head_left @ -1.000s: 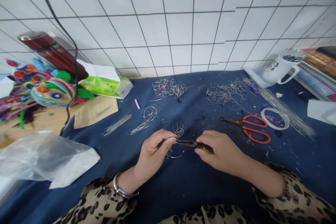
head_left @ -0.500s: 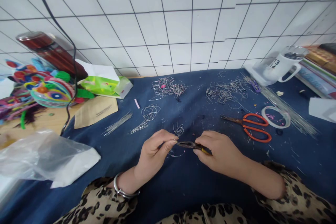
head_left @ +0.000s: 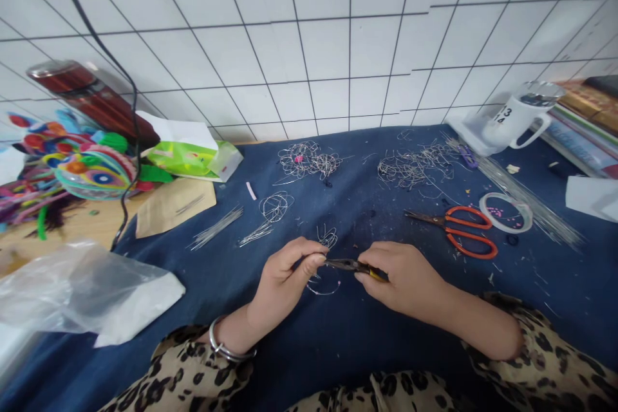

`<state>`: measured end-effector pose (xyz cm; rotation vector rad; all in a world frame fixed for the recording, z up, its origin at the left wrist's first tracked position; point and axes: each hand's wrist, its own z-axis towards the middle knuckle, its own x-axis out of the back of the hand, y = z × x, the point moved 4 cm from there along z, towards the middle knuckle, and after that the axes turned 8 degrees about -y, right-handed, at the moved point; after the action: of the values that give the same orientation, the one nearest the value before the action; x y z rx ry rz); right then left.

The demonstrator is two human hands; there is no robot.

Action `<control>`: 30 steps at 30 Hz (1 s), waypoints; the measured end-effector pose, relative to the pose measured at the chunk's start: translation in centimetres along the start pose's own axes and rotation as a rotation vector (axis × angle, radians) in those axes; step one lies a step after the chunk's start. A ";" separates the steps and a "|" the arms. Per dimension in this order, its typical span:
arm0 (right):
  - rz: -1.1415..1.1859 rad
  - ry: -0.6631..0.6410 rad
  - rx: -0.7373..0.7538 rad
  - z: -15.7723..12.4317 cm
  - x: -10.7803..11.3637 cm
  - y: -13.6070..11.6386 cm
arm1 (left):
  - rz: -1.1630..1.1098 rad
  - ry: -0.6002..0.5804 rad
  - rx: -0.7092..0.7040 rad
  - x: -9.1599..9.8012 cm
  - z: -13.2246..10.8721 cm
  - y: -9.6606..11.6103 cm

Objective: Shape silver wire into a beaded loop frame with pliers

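My left hand [head_left: 290, 277] pinches a thin wire piece between thumb and forefinger. A curved wire with small pink beads [head_left: 324, 291] hangs below the fingertips. My right hand [head_left: 403, 277] is wrapped round needle-nose pliers [head_left: 348, 264] with yellow on the handles. The pliers' tips reach to my left fingertips, where the exact grip on the wire is too small to make out. Just beyond my left fingers lies a small bundle of looped wire [head_left: 328, 237] on the dark blue cloth [head_left: 357, 335].
Orange-handled scissors [head_left: 468, 232] and a clear ring holding pink beads [head_left: 506, 213] lie at right. Beyond are tangled wires [head_left: 415, 167], straight wires [head_left: 531, 199] and a white mug [head_left: 519, 119]. At left are a plastic bag [head_left: 96, 290], straight wires [head_left: 217, 228] and a red flask [head_left: 91, 100].
The beaded wire below my left fingers has swung slightly, showing more of its curve. Both hands stay almost in place, with the pliers still at the left fingertips.
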<state>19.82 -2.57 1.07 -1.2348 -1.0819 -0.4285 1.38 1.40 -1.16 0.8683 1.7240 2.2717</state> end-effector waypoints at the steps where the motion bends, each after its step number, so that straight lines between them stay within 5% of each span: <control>1: -0.002 0.004 -0.002 0.0 0.0 0.1 | -0.031 -0.006 0.036 -0.1 0.0 -0.2; 14: -0.004 0.049 -0.033 0.3 0.1 0.8 | -0.695 -0.199 0.364 -1.6 0.6 -1.4; 30: -0.017 0.076 0.016 0.2 0.0 0.5 | -0.734 -0.167 0.441 -1.5 0.6 -1.4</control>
<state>20.15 -2.24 0.79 -1.1871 -1.0299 -0.4749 2.67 1.66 -2.88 0.3581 2.0464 1.3443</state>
